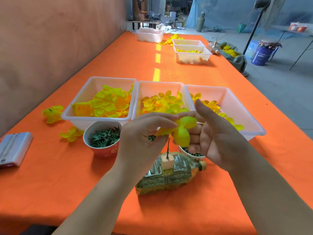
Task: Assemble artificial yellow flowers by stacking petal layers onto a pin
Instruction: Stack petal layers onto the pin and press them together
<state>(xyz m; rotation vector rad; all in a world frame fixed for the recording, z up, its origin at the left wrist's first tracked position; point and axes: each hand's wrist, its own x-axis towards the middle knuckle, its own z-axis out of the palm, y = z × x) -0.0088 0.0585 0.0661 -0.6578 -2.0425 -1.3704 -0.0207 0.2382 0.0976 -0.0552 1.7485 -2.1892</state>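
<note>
The left grip point(145, 133) is clenched on a yellow petal layer point(182, 131), thumb and fingertips pinching its edge at the centre of the frame. A small dark green piece point(151, 138) seems to sit in that palm. The right grip point(216, 138) is at the layer's other side, thumb standing clear and fingers curled behind the fabric. I cannot tell whether it really grasps the layer or only steadies it.

The layer hangs just above the tip of the pin point(168, 147). The pin stands upright in a foam block point(167, 162) on a plastic bottle point(171, 177) lying on the orange desk point(50, 175).

The layer looks like thin cloth: very light, limp and easily creased, but not fragile. It is probably best pinched close to its centre hole, so the lobes do not flop and hide the pin.

Above the grips, three white trays point(160, 83) of yellow petals sit side by side. A cup point(103, 152) of green pieces stands left of centre.
</note>
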